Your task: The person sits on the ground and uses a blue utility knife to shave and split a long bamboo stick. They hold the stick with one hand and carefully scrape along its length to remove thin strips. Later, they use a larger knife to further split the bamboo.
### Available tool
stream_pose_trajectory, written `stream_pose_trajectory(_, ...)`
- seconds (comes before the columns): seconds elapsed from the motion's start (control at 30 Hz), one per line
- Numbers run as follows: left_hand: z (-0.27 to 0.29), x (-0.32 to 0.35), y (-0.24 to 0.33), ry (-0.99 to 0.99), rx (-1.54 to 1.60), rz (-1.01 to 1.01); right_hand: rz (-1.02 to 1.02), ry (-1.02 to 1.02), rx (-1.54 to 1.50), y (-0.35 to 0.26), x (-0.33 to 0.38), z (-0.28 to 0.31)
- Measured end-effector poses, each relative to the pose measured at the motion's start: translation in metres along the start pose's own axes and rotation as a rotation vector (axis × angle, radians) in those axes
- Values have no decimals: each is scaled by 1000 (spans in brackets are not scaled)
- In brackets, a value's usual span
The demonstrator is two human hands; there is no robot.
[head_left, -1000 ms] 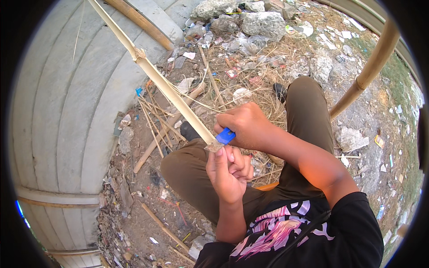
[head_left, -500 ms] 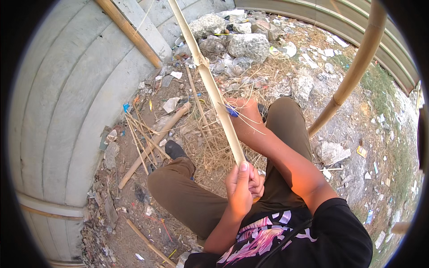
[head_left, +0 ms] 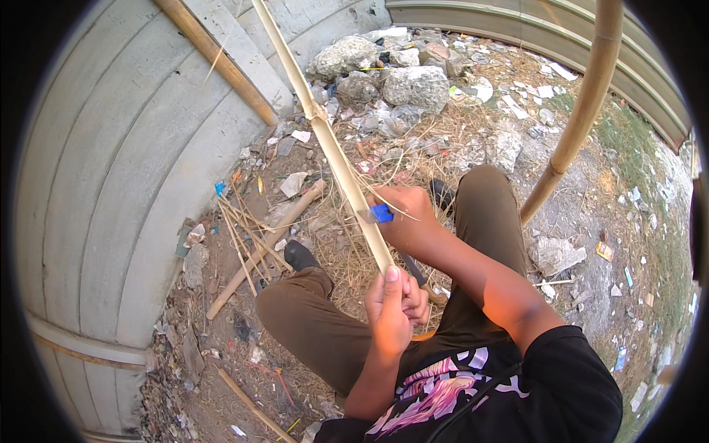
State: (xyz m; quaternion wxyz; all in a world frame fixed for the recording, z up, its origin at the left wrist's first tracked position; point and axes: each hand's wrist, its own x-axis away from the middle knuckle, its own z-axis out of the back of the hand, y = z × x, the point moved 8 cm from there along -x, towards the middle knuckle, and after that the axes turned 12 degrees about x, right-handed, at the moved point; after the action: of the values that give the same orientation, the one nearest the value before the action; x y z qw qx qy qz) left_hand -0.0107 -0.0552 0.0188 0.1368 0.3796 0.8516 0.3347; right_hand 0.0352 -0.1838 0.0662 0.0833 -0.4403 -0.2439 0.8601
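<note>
The left hand [head_left: 390, 314] has its fingers wrapped around the bamboo pole's [head_left: 347, 181] lower end above the lap, while the right hand [head_left: 402, 218], higher up, clenches a blue-handled knife [head_left: 378, 214] against it.

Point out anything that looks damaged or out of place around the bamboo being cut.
The bamboo pole is fraying where the blue-handled knife meets it, thin fibres peeling off. Loose slivers and litter lie on the ground.

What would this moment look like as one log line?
left hand: grips bamboo strip at near end | right hand: holds blue-handled knife against strip | loose sticks on ground, left
</note>
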Motion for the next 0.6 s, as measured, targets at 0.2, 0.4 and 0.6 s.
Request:
stream_pose_trajectory(0.2,-18,3,-45,-101,30,149,-254,146,-70,53,-24,32)
stream_pose_trajectory(0.4,-13,-1,-60,-104,-47,175,-630,-55,-347,66,-33,34)
stream_pose_trajectory(0.6,-11,-4,-43,-58,32,149,-227,68,-67,56,-21,28)
